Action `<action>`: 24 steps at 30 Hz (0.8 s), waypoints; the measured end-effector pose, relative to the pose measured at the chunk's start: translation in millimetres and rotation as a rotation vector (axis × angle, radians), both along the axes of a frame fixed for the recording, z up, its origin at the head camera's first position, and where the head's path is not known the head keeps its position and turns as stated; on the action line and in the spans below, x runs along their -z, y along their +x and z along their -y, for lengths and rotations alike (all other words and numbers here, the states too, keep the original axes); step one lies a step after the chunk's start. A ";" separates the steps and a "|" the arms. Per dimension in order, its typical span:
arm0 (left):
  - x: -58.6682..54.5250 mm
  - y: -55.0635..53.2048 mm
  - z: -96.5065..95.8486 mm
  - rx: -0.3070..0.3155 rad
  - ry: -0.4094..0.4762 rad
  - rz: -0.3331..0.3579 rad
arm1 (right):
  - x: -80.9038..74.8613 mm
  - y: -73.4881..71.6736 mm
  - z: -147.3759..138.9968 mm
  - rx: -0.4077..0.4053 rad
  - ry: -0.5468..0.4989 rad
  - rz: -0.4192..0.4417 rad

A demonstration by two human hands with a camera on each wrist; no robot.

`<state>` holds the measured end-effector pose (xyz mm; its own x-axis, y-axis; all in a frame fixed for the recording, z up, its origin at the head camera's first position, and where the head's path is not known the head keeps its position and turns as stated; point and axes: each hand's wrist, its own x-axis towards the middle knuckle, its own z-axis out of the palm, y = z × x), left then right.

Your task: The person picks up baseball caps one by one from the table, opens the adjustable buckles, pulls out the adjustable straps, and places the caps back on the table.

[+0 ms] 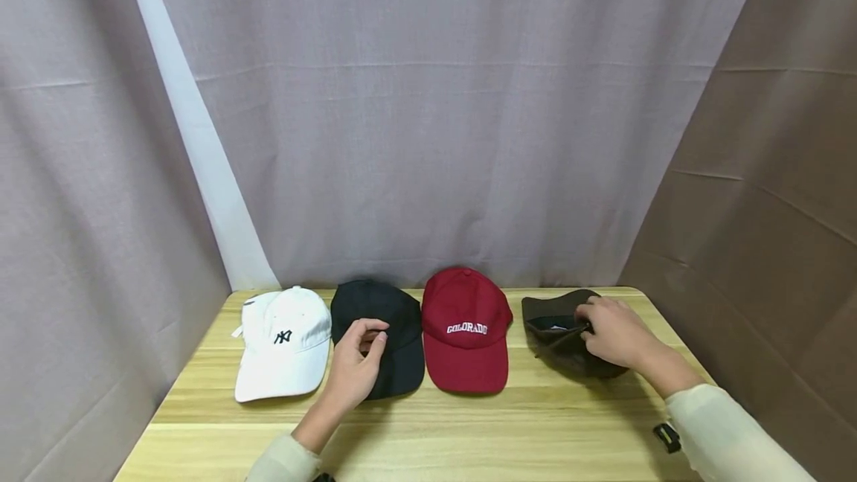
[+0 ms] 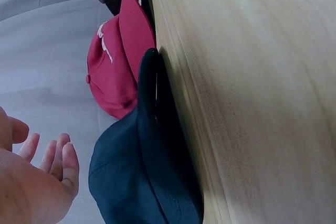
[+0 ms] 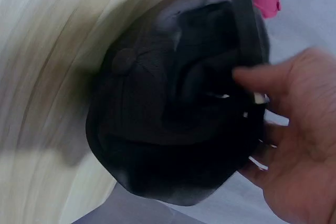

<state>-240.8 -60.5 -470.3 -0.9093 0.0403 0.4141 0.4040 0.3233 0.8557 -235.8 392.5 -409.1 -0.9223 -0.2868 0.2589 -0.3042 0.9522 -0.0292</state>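
At the right of the table, my right hand (image 1: 614, 329) grips a dark brown cap (image 1: 552, 311) by its rear edge. In the right wrist view, the thumb and fingers pinch the back of that cap (image 3: 136, 108) near its strap, and its crown button faces the camera. My left hand (image 1: 359, 359) hovers over a black cap (image 1: 402, 363) with loosely bent fingers and nothing between them. From the left wrist view, this hand (image 2: 39, 177) stands apart from the black cap (image 2: 123, 166). A red cap (image 1: 465, 363) lettered COLORADO lies between the black and brown caps.
A white cap (image 1: 281, 363) with a dark emblem lies at the left end of the row. Grey curtains (image 1: 455, 132) hang behind and beside the wooden table (image 1: 462, 437). A small black object (image 1: 666, 437) shows by the right sleeve.
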 end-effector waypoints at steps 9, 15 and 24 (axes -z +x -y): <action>-1.7 2.1 0.5 0.009 0.000 -0.007 | -2.0 1.1 -3.8 -0.010 -0.070 -0.089; -3.3 3.8 0.0 0.019 0.000 -0.015 | -12.9 0.1 2.9 -0.075 -0.146 -0.294; -12.4 2.8 2.7 0.028 0.025 -0.081 | -49.6 10.0 38.8 -0.118 -0.460 -0.357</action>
